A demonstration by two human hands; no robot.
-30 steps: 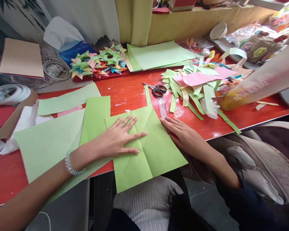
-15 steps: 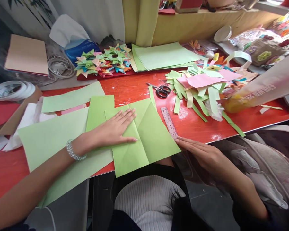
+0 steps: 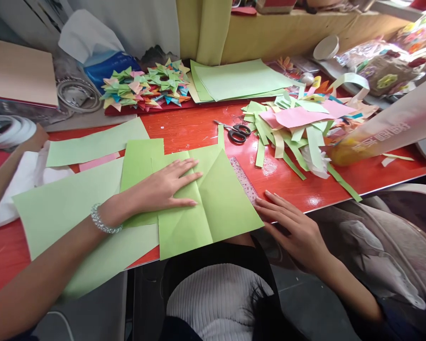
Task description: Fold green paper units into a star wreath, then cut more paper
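A green sheet of paper [image 3: 230, 199] with crossing creases lies at the table's front edge, its near corners jutting past it. My left hand [image 3: 163, 187] rests flat on its left part, fingers spread. At the sheet's right corner is my right hand [image 3: 294, 227], fingers stretched and slightly apart, the tips by the near end of a pink patterned ruler [image 3: 244, 180]. Part of the ruler is hidden under the sheet. Beneath my left hand and forearm are another green piece [image 3: 142, 156] and a large pale green sheet [image 3: 74, 199].
Black-handled scissors [image 3: 238, 133] lie behind the sheet. A heap of paper strips [image 3: 305, 123] is at the right, beside a tall translucent cup [image 3: 376, 128]. Folded paper stars [image 3: 145, 87] and stacked green sheets [image 3: 241, 80] sit at the back. Tape rolls [image 3: 7, 132] are far left.
My right hand's fingers have spread apart and the hand has shifted slightly left. The creased sheet has moved a little left and covers more of the ruler. My left hand stays flat on it.
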